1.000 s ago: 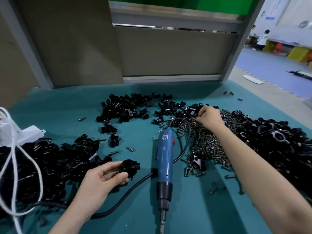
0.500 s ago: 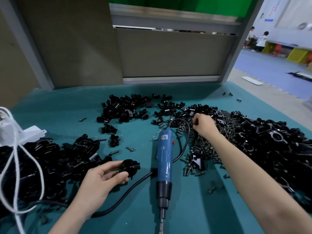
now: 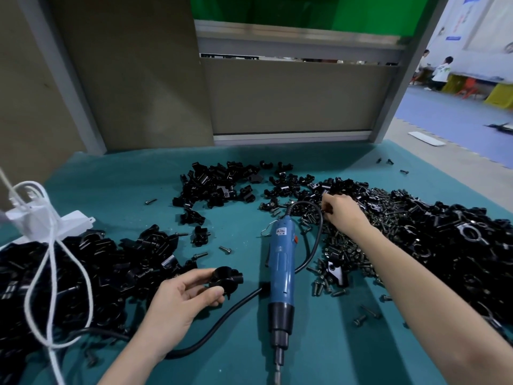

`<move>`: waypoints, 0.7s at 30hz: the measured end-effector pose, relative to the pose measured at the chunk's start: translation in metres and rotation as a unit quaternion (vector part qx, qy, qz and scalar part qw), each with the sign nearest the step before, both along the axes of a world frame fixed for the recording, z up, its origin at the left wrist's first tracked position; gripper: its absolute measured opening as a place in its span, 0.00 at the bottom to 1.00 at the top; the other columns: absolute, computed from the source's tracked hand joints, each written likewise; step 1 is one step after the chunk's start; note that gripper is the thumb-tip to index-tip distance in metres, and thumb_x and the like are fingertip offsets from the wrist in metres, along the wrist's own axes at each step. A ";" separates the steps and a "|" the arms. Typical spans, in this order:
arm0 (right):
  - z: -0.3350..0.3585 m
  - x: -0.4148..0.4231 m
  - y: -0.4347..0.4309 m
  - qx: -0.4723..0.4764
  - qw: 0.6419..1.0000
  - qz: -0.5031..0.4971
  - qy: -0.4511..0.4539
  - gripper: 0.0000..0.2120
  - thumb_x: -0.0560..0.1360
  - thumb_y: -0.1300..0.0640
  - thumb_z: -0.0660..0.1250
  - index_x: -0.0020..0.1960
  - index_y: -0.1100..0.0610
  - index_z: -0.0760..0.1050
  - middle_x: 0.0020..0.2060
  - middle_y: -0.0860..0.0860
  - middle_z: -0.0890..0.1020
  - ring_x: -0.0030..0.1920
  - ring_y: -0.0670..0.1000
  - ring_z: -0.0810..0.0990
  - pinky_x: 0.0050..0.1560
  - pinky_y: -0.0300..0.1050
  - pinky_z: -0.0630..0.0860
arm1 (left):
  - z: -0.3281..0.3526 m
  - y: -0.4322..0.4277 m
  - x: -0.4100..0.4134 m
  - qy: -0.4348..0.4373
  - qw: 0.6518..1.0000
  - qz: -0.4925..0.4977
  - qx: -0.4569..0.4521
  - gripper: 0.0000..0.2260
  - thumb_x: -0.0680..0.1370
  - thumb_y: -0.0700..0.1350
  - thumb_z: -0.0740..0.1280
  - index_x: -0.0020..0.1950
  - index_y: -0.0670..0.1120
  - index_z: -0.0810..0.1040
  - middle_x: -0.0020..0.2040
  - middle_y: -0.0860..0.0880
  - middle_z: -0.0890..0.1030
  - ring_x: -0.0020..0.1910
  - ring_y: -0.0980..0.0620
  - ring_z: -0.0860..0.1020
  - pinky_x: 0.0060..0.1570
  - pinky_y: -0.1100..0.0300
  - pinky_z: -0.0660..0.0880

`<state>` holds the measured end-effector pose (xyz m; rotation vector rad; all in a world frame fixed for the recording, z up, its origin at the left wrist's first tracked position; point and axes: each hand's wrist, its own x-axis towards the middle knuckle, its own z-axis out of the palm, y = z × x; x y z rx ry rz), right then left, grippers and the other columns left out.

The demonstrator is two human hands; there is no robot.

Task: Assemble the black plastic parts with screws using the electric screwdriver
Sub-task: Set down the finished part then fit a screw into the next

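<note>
The left hand [image 3: 183, 298] hovered close to the near edge of the teal worktop [image 3: 125, 190], thumb and fingers curled round a black plastic part [image 3: 226, 279] held just clear of the left heap of parts [image 3: 83, 268], which filled the near left corner under a white cord [image 3: 44, 273] and a white power strip [image 3: 47, 220]. The right hand [image 3: 342, 211] reached across to the middle of the worktop, fingers bent down into the far end of the pile of screws [image 3: 341, 245]; whether they pinched a screw could not be told. The electric screwdriver [image 3: 281, 265] lay untouched between the two arms, bit pointing at the near edge, its black cable [image 3: 222, 318] looping from the far end round the right side, under the body and off toward the near left. A right heap of parts [image 3: 458, 240] ran along the right edge, touching the screws, and a far heap of parts [image 3: 219, 184] sat toward the far edge. Bare cloth showed in a strip along the far edge below the back panel [image 3: 291, 98], in the far left corner, and near the front between the screwdriver and the right forearm, where only a few loose screws [image 3: 363, 315] lay.
</note>
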<state>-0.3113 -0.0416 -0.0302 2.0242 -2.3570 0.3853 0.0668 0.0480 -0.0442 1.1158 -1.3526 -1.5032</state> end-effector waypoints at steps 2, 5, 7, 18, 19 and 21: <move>0.001 0.001 0.000 0.006 1.000 -0.006 -0.008 0.07 0.74 0.69 0.65 0.48 0.59 0.74 0.43 0.55 0.81 0.44 0.56 0.78 0.46 0.52 0.78 | 0.000 0.000 0.000 -0.002 1.000 -0.001 -0.004 0.13 0.71 0.31 0.72 0.50 0.47 0.83 0.40 0.43 0.85 0.38 0.49 0.84 0.39 0.68 0.77; 0.003 0.006 -0.002 0.014 1.000 -0.010 0.016 0.08 0.74 0.70 0.64 0.49 0.60 0.73 0.43 0.57 0.81 0.44 0.57 0.77 0.45 0.54 0.78 | 0.000 0.000 0.001 -0.006 1.000 -0.002 -0.007 0.13 0.71 0.31 0.72 0.49 0.48 0.83 0.40 0.43 0.85 0.38 0.49 0.84 0.39 0.68 0.78; 0.001 0.008 -0.001 -0.003 0.999 -0.014 0.030 0.07 0.74 0.68 0.65 0.50 0.60 0.73 0.43 0.57 0.81 0.45 0.57 0.76 0.44 0.53 0.77 | -0.001 0.001 0.000 -0.007 1.000 -0.001 -0.006 0.13 0.71 0.32 0.72 0.49 0.48 0.83 0.40 0.43 0.86 0.39 0.49 0.84 0.40 0.67 0.78; 0.043 0.036 0.037 -0.169 0.969 -0.012 -0.180 0.09 0.72 0.68 0.71 0.43 0.57 0.73 0.42 0.51 0.78 0.38 0.48 0.78 0.42 0.36 0.76 | 0.001 0.001 -0.001 -0.001 1.000 -0.007 -0.016 0.13 0.71 0.32 0.72 0.48 0.49 0.84 0.40 0.44 0.86 0.39 0.49 0.84 0.41 0.66 0.78; 0.052 0.049 0.045 -0.164 0.964 0.006 -0.210 0.10 0.71 0.68 0.71 0.43 0.55 0.74 0.41 0.50 0.79 0.38 0.46 0.79 0.40 0.32 0.76 | 0.001 0.001 -0.001 0.000 1.000 -0.005 -0.017 0.13 0.71 0.32 0.73 0.47 0.50 0.84 0.40 0.44 0.86 0.39 0.49 0.84 0.41 0.66 0.79; 0.069 0.081 0.064 -0.131 0.957 0.068 -0.248 0.12 0.71 0.67 0.71 0.42 0.52 0.74 0.39 0.45 0.80 0.37 0.41 0.80 0.39 0.26 0.75 | 0.001 0.001 -0.003 0.002 1.000 0.000 -0.019 0.13 0.71 0.32 0.73 0.45 0.51 0.85 0.40 0.44 0.86 0.39 0.49 0.84 0.42 0.65 0.79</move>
